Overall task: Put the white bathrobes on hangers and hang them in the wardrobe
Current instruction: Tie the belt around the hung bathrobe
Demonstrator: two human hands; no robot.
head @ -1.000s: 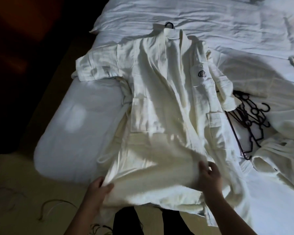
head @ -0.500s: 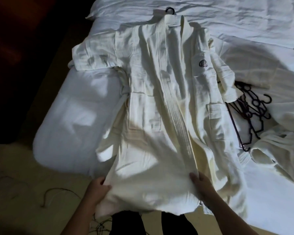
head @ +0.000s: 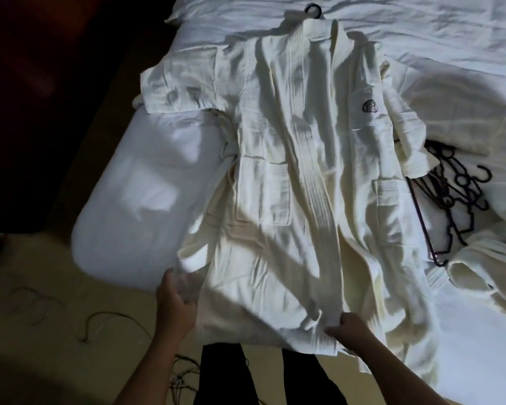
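Note:
A white bathrobe (head: 289,171) lies spread front-up on the bed, collar away from me, a dark logo on its chest. A black hanger hook (head: 313,10) sticks out above the collar. My left hand (head: 177,305) grips the robe's lower left edge. At the bottom hem my right hand (head: 348,327) pinches the front band. Several dark hangers (head: 447,206) lie in a pile to the right of the robe. Another white bathrobe (head: 491,273) lies crumpled at the far right.
The bed (head: 135,206) has white sheets, and its corner is rounded at the left. Thin cables (head: 105,320) trail over the pale floor below it. Dark furniture (head: 41,97) fills the upper left. My dark trouser legs stand against the bed's edge.
My hands have pulled the robe's front panel flat and down toward me. The right hand slid down the front band to the hem, and the left hand shifted up along the left edge.

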